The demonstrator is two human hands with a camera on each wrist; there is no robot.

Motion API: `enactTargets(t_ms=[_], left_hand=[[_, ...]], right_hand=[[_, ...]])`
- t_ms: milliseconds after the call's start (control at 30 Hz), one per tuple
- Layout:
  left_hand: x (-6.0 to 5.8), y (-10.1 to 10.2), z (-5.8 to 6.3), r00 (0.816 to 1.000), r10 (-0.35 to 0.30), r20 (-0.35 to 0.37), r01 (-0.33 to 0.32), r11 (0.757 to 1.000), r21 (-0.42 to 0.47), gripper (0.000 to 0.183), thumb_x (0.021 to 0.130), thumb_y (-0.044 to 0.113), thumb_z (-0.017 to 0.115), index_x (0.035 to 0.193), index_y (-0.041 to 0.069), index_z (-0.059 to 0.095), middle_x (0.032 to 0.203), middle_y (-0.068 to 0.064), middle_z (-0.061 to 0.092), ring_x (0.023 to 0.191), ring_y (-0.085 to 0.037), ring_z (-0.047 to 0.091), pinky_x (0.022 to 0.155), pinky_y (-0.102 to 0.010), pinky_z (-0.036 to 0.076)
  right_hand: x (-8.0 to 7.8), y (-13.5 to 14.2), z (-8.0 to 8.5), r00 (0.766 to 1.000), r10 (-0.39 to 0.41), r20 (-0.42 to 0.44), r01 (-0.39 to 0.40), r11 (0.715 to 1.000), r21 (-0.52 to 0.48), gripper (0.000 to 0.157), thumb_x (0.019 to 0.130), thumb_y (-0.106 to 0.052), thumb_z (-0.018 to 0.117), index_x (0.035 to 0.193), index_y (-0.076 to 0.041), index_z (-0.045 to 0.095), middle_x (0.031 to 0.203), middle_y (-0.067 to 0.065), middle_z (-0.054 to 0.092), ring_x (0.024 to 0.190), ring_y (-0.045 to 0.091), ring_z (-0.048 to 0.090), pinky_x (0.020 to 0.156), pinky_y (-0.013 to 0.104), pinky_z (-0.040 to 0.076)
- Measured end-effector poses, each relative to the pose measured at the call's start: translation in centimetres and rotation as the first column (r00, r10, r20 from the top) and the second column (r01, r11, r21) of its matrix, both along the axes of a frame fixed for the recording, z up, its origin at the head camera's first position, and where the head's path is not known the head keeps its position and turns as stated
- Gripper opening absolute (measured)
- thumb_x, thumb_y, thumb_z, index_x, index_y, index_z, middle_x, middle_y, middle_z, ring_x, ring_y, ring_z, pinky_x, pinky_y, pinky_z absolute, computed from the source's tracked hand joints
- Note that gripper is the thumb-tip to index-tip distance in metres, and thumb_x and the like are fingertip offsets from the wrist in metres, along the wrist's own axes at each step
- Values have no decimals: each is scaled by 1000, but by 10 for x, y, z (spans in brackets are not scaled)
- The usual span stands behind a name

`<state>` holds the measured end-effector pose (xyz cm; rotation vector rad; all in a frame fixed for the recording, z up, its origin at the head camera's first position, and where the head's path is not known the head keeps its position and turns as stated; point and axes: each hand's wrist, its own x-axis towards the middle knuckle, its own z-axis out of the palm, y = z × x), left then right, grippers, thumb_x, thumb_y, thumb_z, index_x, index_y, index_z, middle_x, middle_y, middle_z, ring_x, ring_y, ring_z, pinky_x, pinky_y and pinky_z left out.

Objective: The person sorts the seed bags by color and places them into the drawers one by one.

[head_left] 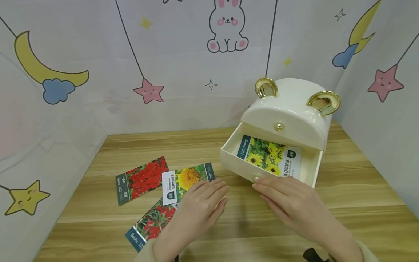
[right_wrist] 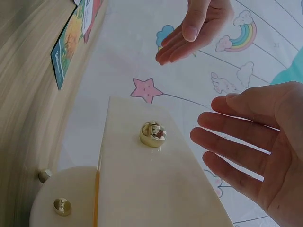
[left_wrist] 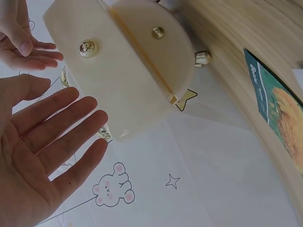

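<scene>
A white storage box [head_left: 288,98] with gold bear ears stands at the right, its lower drawer [head_left: 235,160] pulled out. Inside the drawer lies a flat card printed with yellow flowers [head_left: 268,153]. My right hand [head_left: 291,200] hovers before the drawer front, fingers extended near the gold knob [right_wrist: 153,134]; in the right wrist view a gap separates them. My left hand [head_left: 203,203] holds nothing, its fingers spread in the left wrist view. Beside and partly behind it, in the head view, is an orange-yellow flower card [head_left: 183,180].
On the wooden table [head_left: 226,233], a red flower card [head_left: 147,178] lies left of the orange-yellow one. Another red flower card [head_left: 154,222] is partly under it. A printed cloth wall [head_left: 183,65] rises behind the table. Something black [head_left: 312,254] shows at the bottom edge.
</scene>
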<state>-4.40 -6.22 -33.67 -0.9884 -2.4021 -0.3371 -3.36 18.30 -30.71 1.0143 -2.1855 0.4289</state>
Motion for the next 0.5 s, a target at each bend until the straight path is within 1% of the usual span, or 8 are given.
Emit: enactTargets(t_ms=[100, 200, 333, 433, 500], left_hand=[[1, -3, -2, 1000, 12, 17, -12, 1000, -3, 29, 87, 30, 57, 113, 20, 64, 116, 7, 65, 111, -9, 58, 95, -28, 48], [1, -6, -5, 1000, 10, 17, -10, 1000, -6, 29, 88, 29, 57, 114, 19, 64, 115, 7, 65, 111, -10, 59, 94, -28, 49], [2, -11, -9, 999, 28, 21, -27, 999, -20, 29, 88, 30, 56, 115, 20, 63, 114, 7, 65, 110, -9, 59, 94, -28, 49], [3, -15, -11, 998, 47, 33, -46, 998, -39, 30, 87, 31, 58, 115, 21, 63, 115, 7, 65, 110, -8, 59, 94, -28, 49], [3, -17, -12, 998, 54, 39, -52, 997, -49, 32, 86, 31, 60, 116, 21, 63, 114, 7, 65, 109, -9, 59, 92, -29, 49]], right_hand=[[-1, -2, -3, 1000, -2, 1, 2, 1000, 17, 36, 98, -35, 35, 107, -20, 67, 107, -9, 67, 99, 12, 64, 83, 27, 49], [-2, -4, -6, 1000, 3, 5, -3, 1000, 28, 37, 98, -35, 34, 106, -19, 67, 107, -9, 67, 99, 12, 64, 85, 28, 49], [-3, -7, -10, 1000, 7, 26, -8, 999, 41, 39, 98, -35, 33, 106, -18, 67, 106, -9, 67, 99, 11, 64, 87, 29, 50], [-4, -8, -12, 999, -3, 52, -1, 996, 89, 39, 98, -34, 32, 107, -17, 66, 107, -8, 67, 100, 12, 63, 87, 30, 51], [-5, -10, -15, 998, -2, 64, -6, 993, 120, 37, 98, -32, 34, 108, -16, 66, 108, -7, 67, 100, 12, 63, 87, 32, 51]])
